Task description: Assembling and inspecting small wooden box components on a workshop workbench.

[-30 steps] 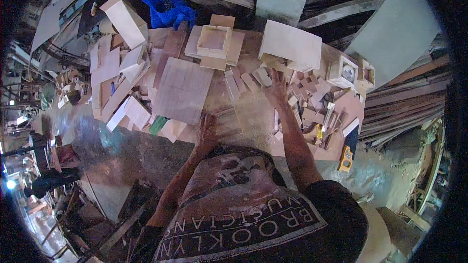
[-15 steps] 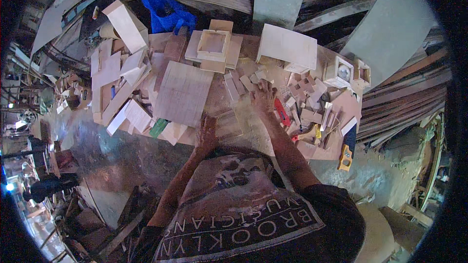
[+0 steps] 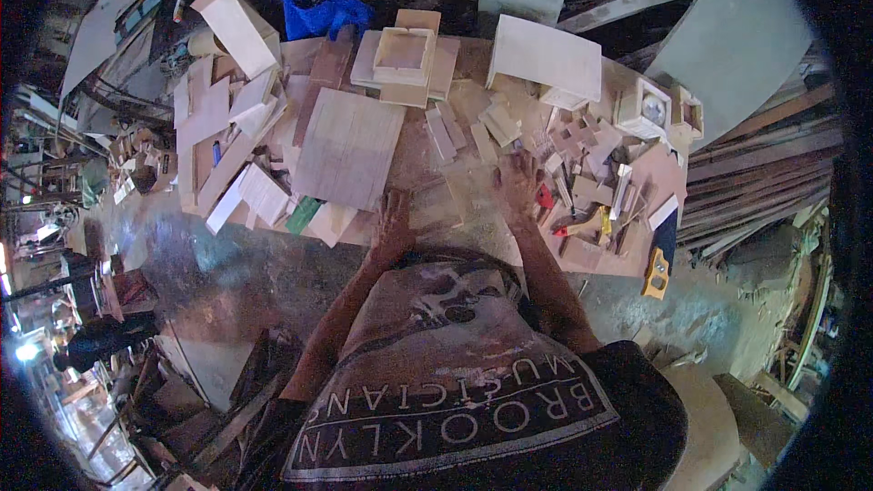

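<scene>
My right hand [image 3: 516, 187] rests low over the workbench [image 3: 477, 191], its fingers apart and nothing visible in them. It lies just nearer to me than several small wooden blocks [image 3: 498, 122] and partly covers a red tool [image 3: 545, 195], whose kind I cannot make out. Fingers stretched out, my left hand [image 3: 393, 218] lies at the near right corner of a large square wooden panel [image 3: 349, 147]. Two narrow wood strips [image 3: 444, 132] lie beyond the gap between my hands. A thin flat piece [image 3: 436, 203] sits beside my left hand.
Wooden boxes [image 3: 404, 50] and a white-topped wooden piece [image 3: 548, 53] stand along the far side. Offcuts [image 3: 591, 191] crowd the right, with a yellow-handled saw [image 3: 657, 273] over the edge. Boards [image 3: 205, 114] and a green object [image 3: 303, 215] lie left. A blue bag [image 3: 314, 5] sits behind.
My right hand has drawn back from the small blocks toward me and slightly right, now covering part of the red tool. My left hand stays by the panel. The whole view has shifted slightly.
</scene>
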The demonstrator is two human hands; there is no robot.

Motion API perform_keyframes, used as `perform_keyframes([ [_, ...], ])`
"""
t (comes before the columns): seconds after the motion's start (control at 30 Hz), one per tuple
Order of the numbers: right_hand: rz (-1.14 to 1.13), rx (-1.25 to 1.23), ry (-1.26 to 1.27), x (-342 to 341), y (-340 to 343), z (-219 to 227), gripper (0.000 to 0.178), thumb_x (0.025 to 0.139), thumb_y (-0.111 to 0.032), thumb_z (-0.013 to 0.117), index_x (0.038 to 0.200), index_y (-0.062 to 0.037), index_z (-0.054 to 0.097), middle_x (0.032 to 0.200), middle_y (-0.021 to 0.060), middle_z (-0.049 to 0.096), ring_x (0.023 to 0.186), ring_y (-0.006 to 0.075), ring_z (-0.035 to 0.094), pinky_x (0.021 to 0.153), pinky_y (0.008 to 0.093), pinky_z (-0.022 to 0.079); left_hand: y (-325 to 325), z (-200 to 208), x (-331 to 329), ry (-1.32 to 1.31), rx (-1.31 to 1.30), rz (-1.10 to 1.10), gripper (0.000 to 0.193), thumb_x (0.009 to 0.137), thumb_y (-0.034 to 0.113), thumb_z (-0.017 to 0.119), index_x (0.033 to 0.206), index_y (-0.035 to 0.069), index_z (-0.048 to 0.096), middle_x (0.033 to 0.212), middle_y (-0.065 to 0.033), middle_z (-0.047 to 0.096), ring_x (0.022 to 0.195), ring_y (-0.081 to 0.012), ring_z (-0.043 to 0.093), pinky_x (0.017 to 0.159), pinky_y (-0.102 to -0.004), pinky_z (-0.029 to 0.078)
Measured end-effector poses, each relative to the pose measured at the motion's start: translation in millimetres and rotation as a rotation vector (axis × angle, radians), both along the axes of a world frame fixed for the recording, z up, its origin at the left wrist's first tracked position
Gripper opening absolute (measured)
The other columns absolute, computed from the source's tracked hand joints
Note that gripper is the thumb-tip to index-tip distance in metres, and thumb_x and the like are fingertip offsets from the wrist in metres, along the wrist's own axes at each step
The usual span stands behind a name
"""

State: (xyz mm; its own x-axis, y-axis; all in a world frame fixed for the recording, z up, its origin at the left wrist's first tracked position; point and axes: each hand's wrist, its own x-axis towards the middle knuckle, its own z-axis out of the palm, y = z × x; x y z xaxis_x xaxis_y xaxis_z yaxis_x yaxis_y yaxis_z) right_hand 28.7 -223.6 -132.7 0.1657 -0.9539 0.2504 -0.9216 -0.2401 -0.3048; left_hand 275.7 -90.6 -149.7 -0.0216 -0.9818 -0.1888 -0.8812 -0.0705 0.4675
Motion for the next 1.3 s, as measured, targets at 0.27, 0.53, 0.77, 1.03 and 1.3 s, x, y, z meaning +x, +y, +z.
perform_keyframes([
  [0.27,-0.139,0.008,0.013,-47.5,23.3,-10.9,0.044,0.082,-0.019,0.056,0.124,-0.0111,0.046,0.12,0.0161,0.049,0.114,0.0357,0.044,0.088,0.0557,0.035,-13.7,1.8,0.0,0.08,-0.022,0.045,0.067,0.068,0.011,0.067,0.128,-0.002,0.039,0.135,-0.0256,0.03,0.126,-0.0491,0.023,0.103,-0.0547,0.026],
  [0.53,-0.162,0.251,-0.157,-58.7,20.5,8.7,0.046,0.08,-0.01,0.053,0.125,-0.0089,0.044,0.118,0.02,0.05,0.095,0.0408,0.055,0.077,0.0472,0.046,-39.0,0.1,9.7,0.283,0.032,0.174,0.04,0.079,0.023,0.067,0.109,0.001,0.053,0.093,-0.0279,0.057,0.091,-0.0418,0.056,0.077,-0.0516,0.045],
  [0.77,-0.163,0.188,-0.558,-80.8,47.1,-11.1,0.02,0.083,-0.015,0.061,0.095,0.0013,0.06,0.082,0.0142,0.062,0.075,0.0228,0.059,0.065,0.0351,0.046,-29.2,0.5,7.1,0.085,-0.265,0.054,0.029,0.087,0.024,0.059,0.103,0.001,0.057,0.08,-0.0231,0.061,0.077,-0.0381,0.061,0.069,-0.0446,0.047],
  [1.03,-0.347,0.493,-0.735,-20.9,127.6,5.1,0.039,0.08,-0.027,0.069,0.101,0.0018,0.055,0.081,0.0076,0.061,0.075,0.0141,0.054,0.064,0.0314,0.046,-40.9,48.6,-4.6,0.436,0.33,0.272,0.061,0.084,0.051,0.058,0.112,-0.003,0.055,0.109,-0.0217,0.049,0.094,-0.0312,0.054,0.076,-0.0405,0.047],
  [1.3,-0.396,0.773,-1.537,58.3,166.1,39.8,0.031,0.085,-0.012,0.059,0.114,-0.0047,0.051,0.073,-0.0013,0.054,0.051,0.005,0.043,0.042,0.0211,0.034,-37.2,57.8,36.7,0.564,0.511,0.073,0.048,0.082,0.039,0.062,0.109,0.001,0.058,0.102,-0.0141,0.057,0.087,-0.0209,0.054,0.074,-0.0373,0.047],
])
